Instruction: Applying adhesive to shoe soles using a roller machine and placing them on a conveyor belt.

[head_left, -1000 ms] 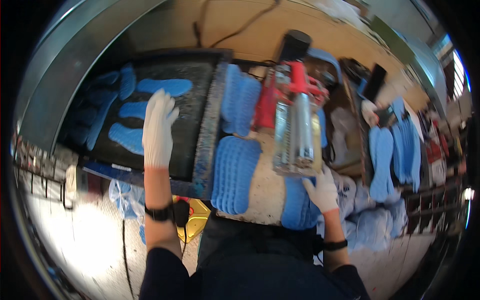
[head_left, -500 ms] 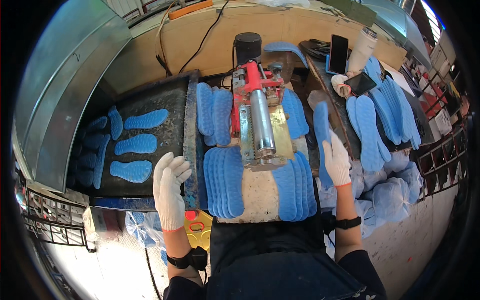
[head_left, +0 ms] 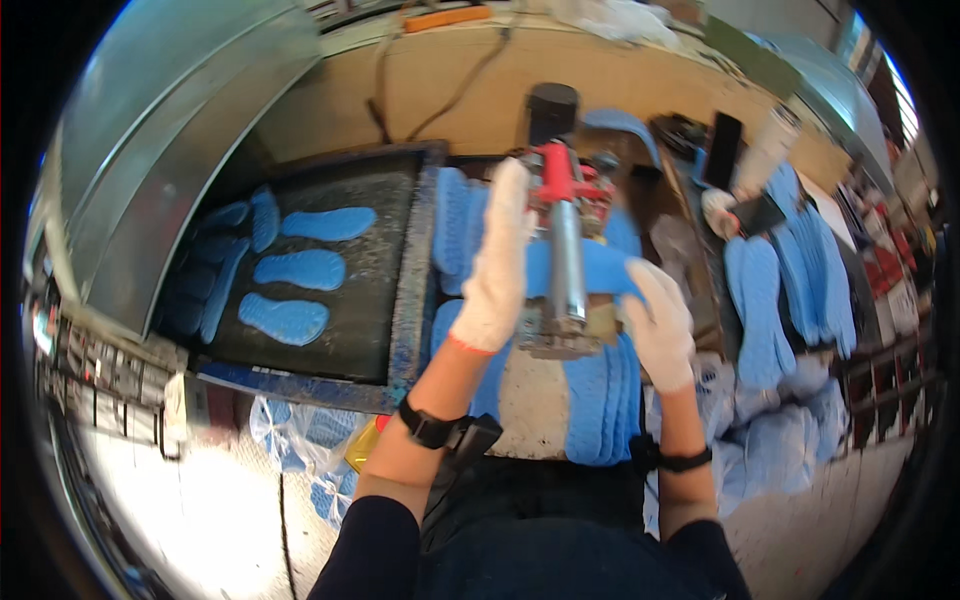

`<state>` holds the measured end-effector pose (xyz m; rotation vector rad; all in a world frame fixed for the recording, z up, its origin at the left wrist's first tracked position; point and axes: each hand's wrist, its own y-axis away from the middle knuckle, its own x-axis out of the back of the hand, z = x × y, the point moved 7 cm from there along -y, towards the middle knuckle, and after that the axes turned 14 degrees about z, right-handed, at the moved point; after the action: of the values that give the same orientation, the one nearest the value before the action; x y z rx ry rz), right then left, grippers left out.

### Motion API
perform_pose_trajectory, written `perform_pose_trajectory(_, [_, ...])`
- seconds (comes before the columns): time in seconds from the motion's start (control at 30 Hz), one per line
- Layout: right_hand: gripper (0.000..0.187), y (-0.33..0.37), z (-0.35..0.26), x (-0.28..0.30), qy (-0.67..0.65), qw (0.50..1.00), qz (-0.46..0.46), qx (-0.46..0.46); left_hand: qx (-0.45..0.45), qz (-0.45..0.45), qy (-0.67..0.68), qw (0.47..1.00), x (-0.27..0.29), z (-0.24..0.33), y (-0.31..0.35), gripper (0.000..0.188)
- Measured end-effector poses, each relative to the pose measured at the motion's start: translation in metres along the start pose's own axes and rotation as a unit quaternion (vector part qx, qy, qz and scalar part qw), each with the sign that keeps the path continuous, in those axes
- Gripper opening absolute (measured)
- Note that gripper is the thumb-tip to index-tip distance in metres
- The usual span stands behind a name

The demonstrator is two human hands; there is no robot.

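A blue insole point(head_left: 608, 269) lies crosswise behind the silver cylinder of a red hand press point(head_left: 567, 230). My right hand point(head_left: 660, 325), in a white glove, pinches its right end between thumb and fingers. Gloved too, my left hand point(head_left: 496, 265) stands with fingers stretched upward close by the insole's left end; whether it touches is hard to tell. Several blue insoles stand in a row point(head_left: 602, 405) on the worn board at front right of the press. More insoles point(head_left: 457, 225) lie at its back left, and my left arm partly hides those at front left.
At left, blue insoles lie in a dark tray point(head_left: 375, 280) beside a metal hood point(head_left: 185, 140). On the right-hand table are stacked insoles point(head_left: 757, 300), a phone point(head_left: 722, 150) and a pale bottle point(head_left: 768, 150). Clear bags of blue pieces point(head_left: 770, 430) sit below.
My right hand has carried the upright insole left and turned it crosswise at the press. My left hand has moved right and up, from the tray's edge to the press. The view has shifted.
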<state>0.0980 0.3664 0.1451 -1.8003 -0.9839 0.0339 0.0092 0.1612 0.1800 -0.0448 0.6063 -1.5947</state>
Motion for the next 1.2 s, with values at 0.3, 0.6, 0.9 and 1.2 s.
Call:
perform_pose_trajectory(0.3, [0.044, 0.114, 0.03, -0.024, 0.091, 0.985, -0.086, -0.121, 0.101, 0.062, -0.077, 0.99, 0.065, -0.091, 0.029, 0.059])
perform_pose_trajectory(0.6, [0.065, 0.138, 0.005, -0.063, 0.272, 0.94, -0.203, -0.026, 0.148, -0.051, -0.1, 0.983, 0.088, -0.108, 0.088, 0.057])
perform_pose_trajectory(0.9, [0.076, 0.147, 0.015, -0.065, 0.267, 0.941, -0.207, 0.001, 0.059, -0.042, -0.239, 0.968, 0.139, -0.027, 0.112, 0.067])
perform_pose_trajectory(1.2, [0.076, 0.159, 0.033, -0.067, 0.328, 0.909, -0.256, -0.027, 0.17, 0.423, 0.292, 0.841, 0.316, -0.047, -0.14, 0.042])
